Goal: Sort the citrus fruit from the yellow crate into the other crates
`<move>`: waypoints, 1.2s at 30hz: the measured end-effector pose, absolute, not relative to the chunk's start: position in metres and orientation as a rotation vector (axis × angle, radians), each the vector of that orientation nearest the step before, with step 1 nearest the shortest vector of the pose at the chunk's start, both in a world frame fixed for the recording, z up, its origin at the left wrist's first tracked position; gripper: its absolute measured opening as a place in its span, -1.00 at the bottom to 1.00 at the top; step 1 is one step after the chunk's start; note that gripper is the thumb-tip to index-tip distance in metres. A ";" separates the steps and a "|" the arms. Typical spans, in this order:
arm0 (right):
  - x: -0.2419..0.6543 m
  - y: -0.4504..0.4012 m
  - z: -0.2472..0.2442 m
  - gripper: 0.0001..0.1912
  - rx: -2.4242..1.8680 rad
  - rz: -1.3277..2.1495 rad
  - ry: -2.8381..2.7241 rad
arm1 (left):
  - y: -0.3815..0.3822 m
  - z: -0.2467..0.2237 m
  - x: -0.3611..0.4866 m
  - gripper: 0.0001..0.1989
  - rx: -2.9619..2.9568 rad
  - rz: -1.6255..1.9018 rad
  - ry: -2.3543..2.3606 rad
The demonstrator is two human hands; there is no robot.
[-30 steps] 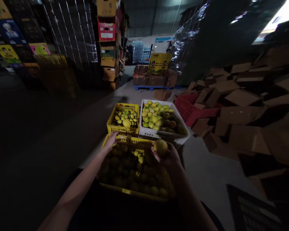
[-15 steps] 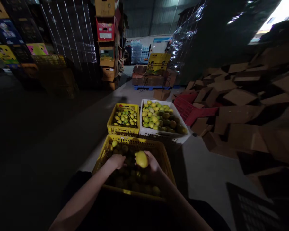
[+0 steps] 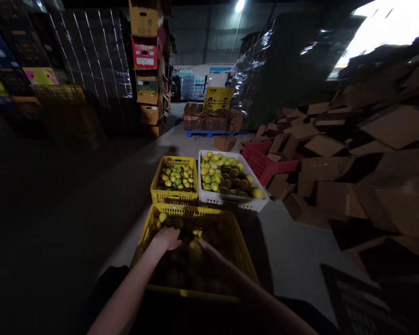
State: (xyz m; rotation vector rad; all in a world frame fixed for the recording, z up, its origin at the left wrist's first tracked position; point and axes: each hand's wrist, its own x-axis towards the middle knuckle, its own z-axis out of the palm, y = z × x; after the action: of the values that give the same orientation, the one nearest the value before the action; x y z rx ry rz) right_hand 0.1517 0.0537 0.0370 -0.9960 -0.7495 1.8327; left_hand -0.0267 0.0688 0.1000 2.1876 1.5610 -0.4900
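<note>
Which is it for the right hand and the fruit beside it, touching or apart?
Cannot tell: in the head view, right hand and fruit blur together in shadow; neither contact nor gap shows.

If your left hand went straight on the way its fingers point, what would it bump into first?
Probably the dim yellow fruit by the right hand, inside the near crate. The shadow hides depth, so the left hand might touch lower fruit first.

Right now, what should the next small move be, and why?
I'd curl the right hand around the dim yellow fruit by its fingers: both are within the near yellow crate, and shadow and blur leave its grip unclear, so securing it seems sensible.
</note>
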 end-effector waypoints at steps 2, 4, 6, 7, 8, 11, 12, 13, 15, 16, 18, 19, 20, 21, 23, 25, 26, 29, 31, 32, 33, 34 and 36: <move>0.171 0.087 0.052 -0.79 -1.000 1.731 -0.699 | 0.067 0.101 -0.026 -0.59 2.188 -0.483 1.557; 0.192 0.111 0.068 -0.72 -0.978 1.581 -0.567 | 0.066 0.100 -0.025 -0.59 2.186 -0.475 1.555; 0.205 0.121 0.080 -0.69 -0.929 1.488 -0.534 | 0.066 0.100 -0.024 -0.60 2.181 -0.477 1.550; 0.207 0.121 0.084 -0.73 -0.954 1.497 -0.514 | 0.066 0.100 -0.024 -0.60 2.178 -0.484 1.550; 0.205 0.118 0.085 -0.76 -0.994 1.543 -0.507 | 0.066 0.100 -0.024 -0.61 2.174 -0.493 1.554; 0.188 0.103 0.083 -0.77 -1.124 1.778 -0.481 | 0.066 0.099 -0.021 -0.63 2.168 -0.513 1.567; 0.182 0.099 0.082 -0.75 -1.134 1.837 -0.488 | 0.067 0.099 -0.020 -0.63 2.169 -0.517 1.568; 0.178 0.095 0.082 -0.74 -1.125 1.873 -0.503 | 0.067 0.098 -0.019 -0.63 2.170 -0.520 1.564; 0.174 0.090 0.084 -0.74 -1.091 1.881 -0.540 | 0.068 0.097 -0.016 -0.63 2.168 -0.529 1.551; 0.175 0.088 0.086 -0.75 -1.067 1.860 -0.557 | 0.069 0.097 -0.015 -0.63 2.166 -0.535 1.544; 0.179 0.086 0.090 -0.74 -1.040 1.815 -0.557 | 0.069 0.095 -0.013 -0.62 2.160 -0.549 1.535; 0.181 0.085 0.092 -0.73 -1.040 1.798 -0.546 | 0.070 0.094 -0.012 -0.62 2.159 -0.554 1.532; 0.183 0.084 0.093 -0.73 -1.046 1.785 -0.532 | 0.070 0.094 -0.011 -0.61 2.160 -0.559 1.530; 0.184 0.083 0.094 -0.73 -1.057 1.777 -0.519 | 0.070 0.093 -0.011 -0.61 2.161 -0.565 1.531; 0.183 0.081 0.095 -0.74 -1.064 1.774 -0.508 | 0.071 0.092 -0.011 -0.60 2.166 -0.574 1.532; 0.181 0.080 0.094 -0.75 -1.054 1.781 -0.516 | 0.070 0.093 -0.012 -0.60 2.171 -0.576 1.536; 0.179 0.079 0.092 -0.75 -1.052 1.791 -0.520 | 0.070 0.094 -0.012 -0.60 2.174 -0.574 1.537; 0.177 0.078 0.083 -0.72 -1.066 1.816 -0.524 | 0.069 0.097 -0.014 -0.61 2.181 -0.563 1.532; 0.179 0.078 0.074 -0.73 -1.098 1.825 -0.511 | 0.069 0.100 -0.015 -0.59 2.183 -0.550 1.526; 0.180 0.078 0.068 -0.74 -1.116 1.828 -0.507 | 0.069 0.101 -0.016 -0.58 2.184 -0.542 1.523; 0.182 0.078 0.062 -0.76 -1.137 1.831 -0.515 | 0.069 0.101 -0.017 -0.57 2.184 -0.533 1.521; 0.184 0.077 0.056 -0.79 -1.151 1.830 -0.545 | 0.069 0.102 -0.018 -0.57 2.184 -0.523 1.520; 0.187 0.076 0.043 -0.82 -1.148 1.810 -0.651 | 0.070 0.104 -0.019 -0.56 2.182 -0.507 1.521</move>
State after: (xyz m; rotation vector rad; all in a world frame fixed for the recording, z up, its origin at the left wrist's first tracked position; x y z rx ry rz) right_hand 0.1873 0.0757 0.0433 -1.1480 -0.6512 1.8099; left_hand -0.0194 0.0697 0.1037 2.1824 1.5206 -0.5071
